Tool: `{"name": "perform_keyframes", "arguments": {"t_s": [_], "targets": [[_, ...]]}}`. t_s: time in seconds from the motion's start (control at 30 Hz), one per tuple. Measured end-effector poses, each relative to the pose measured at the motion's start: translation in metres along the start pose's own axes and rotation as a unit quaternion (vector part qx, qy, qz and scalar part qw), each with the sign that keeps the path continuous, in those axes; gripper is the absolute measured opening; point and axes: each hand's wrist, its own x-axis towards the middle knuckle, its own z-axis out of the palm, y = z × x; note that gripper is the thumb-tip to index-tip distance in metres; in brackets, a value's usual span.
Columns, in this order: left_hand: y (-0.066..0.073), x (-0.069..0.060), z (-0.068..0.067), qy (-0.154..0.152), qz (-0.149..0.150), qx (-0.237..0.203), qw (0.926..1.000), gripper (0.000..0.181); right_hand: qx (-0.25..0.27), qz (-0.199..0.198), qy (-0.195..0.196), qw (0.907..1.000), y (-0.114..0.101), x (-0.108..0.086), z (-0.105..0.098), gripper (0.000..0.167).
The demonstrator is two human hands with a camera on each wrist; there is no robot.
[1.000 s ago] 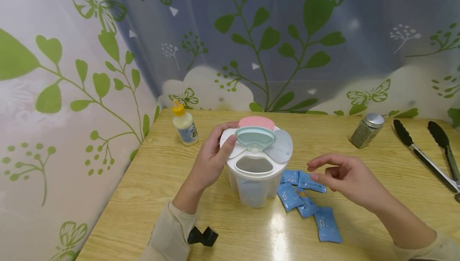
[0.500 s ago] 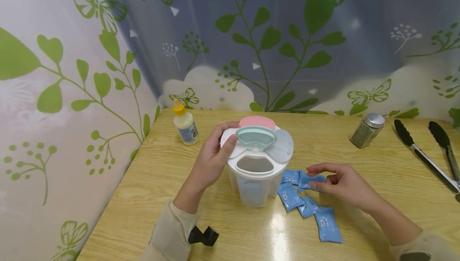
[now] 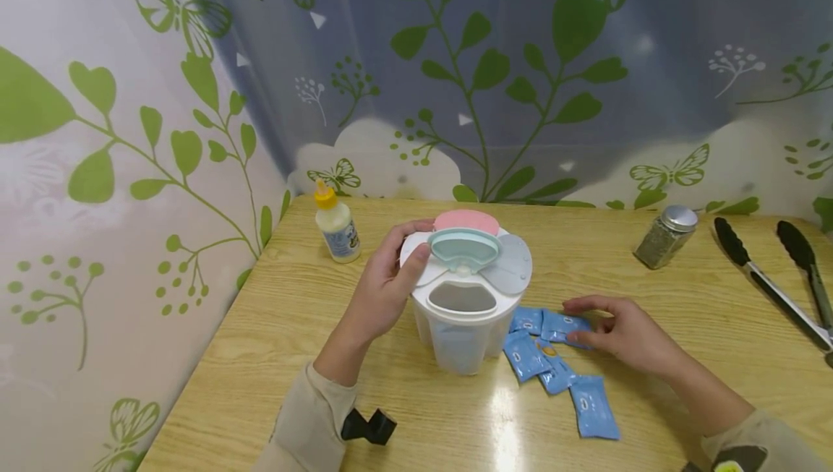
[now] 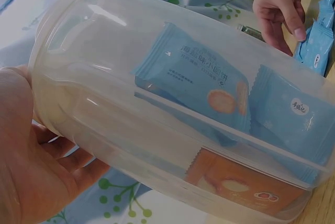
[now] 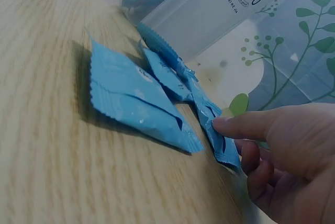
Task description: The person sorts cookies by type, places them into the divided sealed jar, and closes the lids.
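Observation:
A clear food storage container (image 3: 458,345) with a white lid stands upright on the table. My left hand (image 3: 384,284) grips its rim, thumb on top of the lid and fingers round the far left side. A teal flap (image 3: 463,248) is raised, uncovering the front compartment. Through the wall in the left wrist view, blue biscuit packets (image 4: 193,72) and an orange packet (image 4: 246,182) show inside. My right hand (image 3: 628,335) pinches a blue biscuit packet (image 5: 207,114) on the table, thumb on its near side and fingers beyond. Other blue packets (image 3: 526,356) lie beside the container.
A yellow-capped bottle (image 3: 338,230) stands at the back left. At the back right are a glass jar (image 3: 665,237) with a metal lid and black-tipped tongs (image 3: 781,298). One packet (image 3: 594,407) lies nearer the front. Patterned curtains (image 3: 494,82) border the table (image 3: 273,356).
My right hand has come down onto the packet at the back right of the pile, then shifted slightly right. The left hand and the container stay in place.

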Motion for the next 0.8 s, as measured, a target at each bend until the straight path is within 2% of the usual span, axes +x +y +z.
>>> {"name": "perform_keyframes", "arguments": {"t_s": [0.17,0.4,0.5,0.63,0.8], "targets": [[-0.0010,0.0000,0.0000,0.000,-0.002,0.000,1.0000,0.038,-0.044,0.002,0.004,0.9990,0.0008,0.0008,-0.0012,0.044],[-0.0002,-0.0001,0.0005,-0.001,0.003,0.000,1.0000,0.035,-0.051,0.021,-0.006,0.9984,-0.0024,0.0015,-0.0032,0.046],[0.0003,-0.0002,0.0007,-0.001,0.002,-0.001,1.0000,0.034,-0.038,0.029,-0.018,0.9987,-0.0021,0.0013,-0.0046,0.043],[0.0008,-0.0001,0.0011,-0.002,0.002,0.000,1.0000,0.034,0.009,0.036,-0.029,0.9989,-0.0031,-0.0006,-0.0071,0.035],[0.0012,0.0003,0.0006,0.000,-0.001,0.000,1.0000,0.036,0.031,0.032,-0.022,0.9988,-0.0061,-0.0030,-0.0099,0.028]]}}
